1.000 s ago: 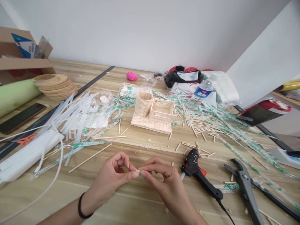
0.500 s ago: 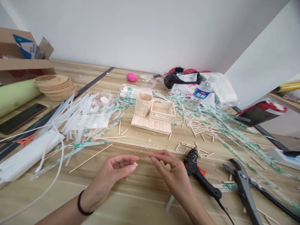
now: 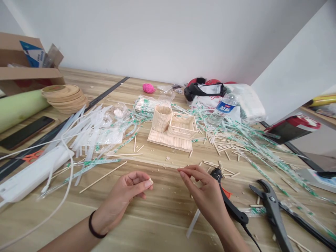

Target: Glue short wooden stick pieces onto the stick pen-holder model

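L hand [image 3: 131,189] has a tiny pale wooden cluster [image 3: 151,181] pinched btwn thumb and index, right at the fingertips; w/ so little of it in the grip, a harder squeeze could pop it loose among the crumbs on the bench [image 3: 147,227]. R hand [image 3: 203,183], off to the right of that grip, has thumb and index together, can't tell if anything's btwn them; its wrist is near the glue gun [image 3: 231,206], so a careless sweep might knock it or, if hot, burn skin.
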{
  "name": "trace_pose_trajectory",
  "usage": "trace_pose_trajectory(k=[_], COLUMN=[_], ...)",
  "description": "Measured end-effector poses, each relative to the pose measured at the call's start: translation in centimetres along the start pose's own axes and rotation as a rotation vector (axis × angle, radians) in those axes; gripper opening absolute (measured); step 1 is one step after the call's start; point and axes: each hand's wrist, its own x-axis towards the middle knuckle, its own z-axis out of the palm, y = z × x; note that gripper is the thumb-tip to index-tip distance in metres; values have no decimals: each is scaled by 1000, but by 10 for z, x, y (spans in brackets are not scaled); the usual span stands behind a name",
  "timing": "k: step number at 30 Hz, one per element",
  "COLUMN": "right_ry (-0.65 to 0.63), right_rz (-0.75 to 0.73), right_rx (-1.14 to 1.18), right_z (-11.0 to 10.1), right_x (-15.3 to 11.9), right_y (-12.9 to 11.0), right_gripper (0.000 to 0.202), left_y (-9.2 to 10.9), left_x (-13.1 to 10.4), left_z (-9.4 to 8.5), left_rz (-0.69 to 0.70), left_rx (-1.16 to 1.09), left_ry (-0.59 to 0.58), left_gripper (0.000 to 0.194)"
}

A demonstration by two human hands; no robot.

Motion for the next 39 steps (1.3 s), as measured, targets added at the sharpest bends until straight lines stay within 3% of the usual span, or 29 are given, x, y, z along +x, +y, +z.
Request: trace_pose_trajectory(k=[9, 19, 39], right_ry=[-224, -209, -186], right_rz=[-102, -39, 87], right_rx=[131, 261, 309], right_z=[28, 37, 36], right_x=[-17, -20, -17], right_y=[-25, -21, -25], right_gripper=[11, 4, 6], left_y=[-11, -13, -11], left_x=[3, 3, 1], left_z=[3, 5, 6], left_rz=[33, 11, 159], left_rx=[77, 89, 320], left_ry=[0, -43, -42], left_gripper=[16, 12, 16])
